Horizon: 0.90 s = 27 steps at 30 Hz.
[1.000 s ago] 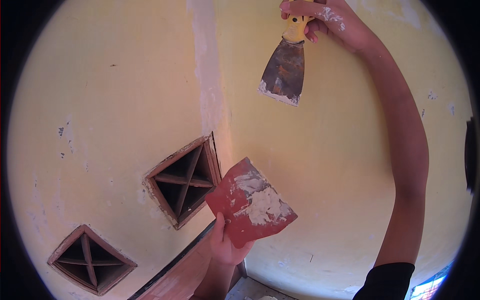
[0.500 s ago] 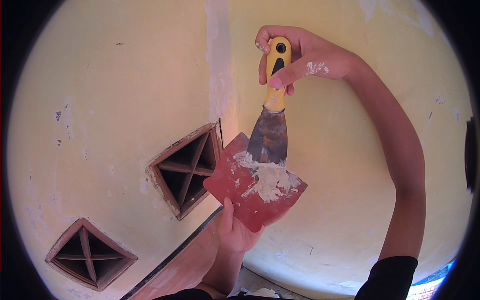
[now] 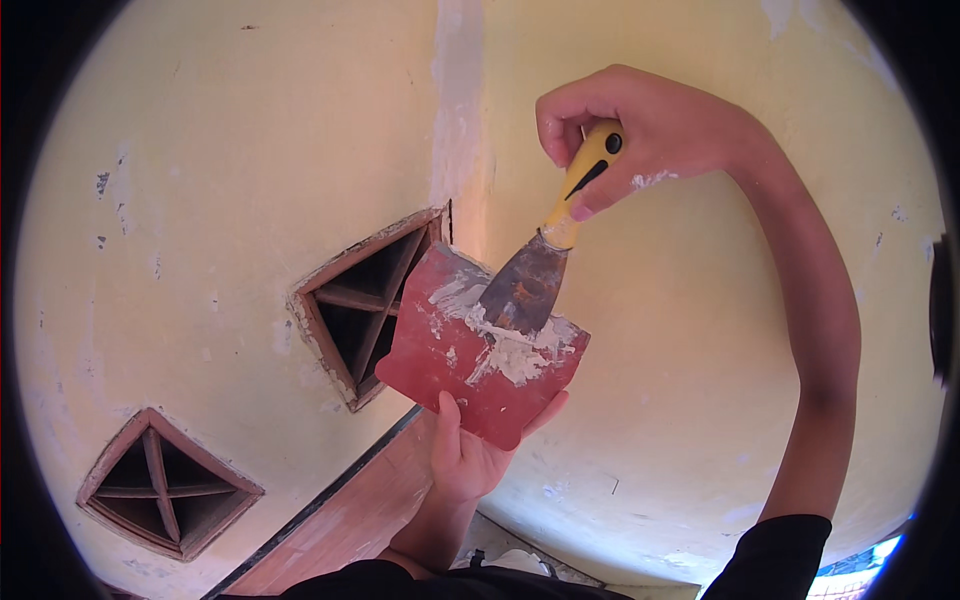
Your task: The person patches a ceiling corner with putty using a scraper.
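Note:
My right hand (image 3: 650,130) is closed round the yellow-and-black handle of a putty knife (image 3: 527,285), which points down and to the left. Its stained metal blade rests in a patch of whitish putty (image 3: 520,358) on a red flat plate (image 3: 430,375). From below, my left hand (image 3: 472,455) grips this plate, the thumb on its near face and the other fingers mostly hidden behind. Putty is smeared along the plate's upper part. White smudges mark the base of my right thumb.
Yellowish walls meet at a corner with a pale grey vertical strip (image 3: 455,110). Two diamond-shaped vents (image 3: 365,300) with brown cross-barred frames sit in the left wall, one lower left (image 3: 165,490). A dark-edged reddish surface (image 3: 330,525) runs diagonally below them.
The putty knife has tilted, its handle swinging right and down while the blade slid left across the putty. The red plate has shifted slightly up and left with my left hand.

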Each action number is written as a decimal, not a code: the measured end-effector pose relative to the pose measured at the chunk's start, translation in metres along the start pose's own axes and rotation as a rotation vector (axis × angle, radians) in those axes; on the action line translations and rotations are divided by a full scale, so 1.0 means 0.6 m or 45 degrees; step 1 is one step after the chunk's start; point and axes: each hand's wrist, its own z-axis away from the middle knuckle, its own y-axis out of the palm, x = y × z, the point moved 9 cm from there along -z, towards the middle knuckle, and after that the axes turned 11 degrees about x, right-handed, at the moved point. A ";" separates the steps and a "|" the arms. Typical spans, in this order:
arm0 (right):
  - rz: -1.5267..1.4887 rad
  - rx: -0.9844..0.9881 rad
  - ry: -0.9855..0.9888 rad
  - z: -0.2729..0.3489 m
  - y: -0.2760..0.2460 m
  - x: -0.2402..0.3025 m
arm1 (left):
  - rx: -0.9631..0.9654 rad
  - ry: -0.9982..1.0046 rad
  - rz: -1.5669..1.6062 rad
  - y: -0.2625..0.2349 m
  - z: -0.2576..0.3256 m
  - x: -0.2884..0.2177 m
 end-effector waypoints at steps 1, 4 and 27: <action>-0.006 0.008 -0.007 -0.007 0.011 0.008 | 0.010 0.017 0.024 -0.007 0.008 -0.005; 0.201 0.170 0.221 -0.023 0.064 0.036 | -0.003 0.025 0.012 -0.032 0.034 -0.023; 0.113 0.260 0.146 -0.110 0.148 0.128 | -0.100 0.038 -0.190 -0.051 0.188 -0.125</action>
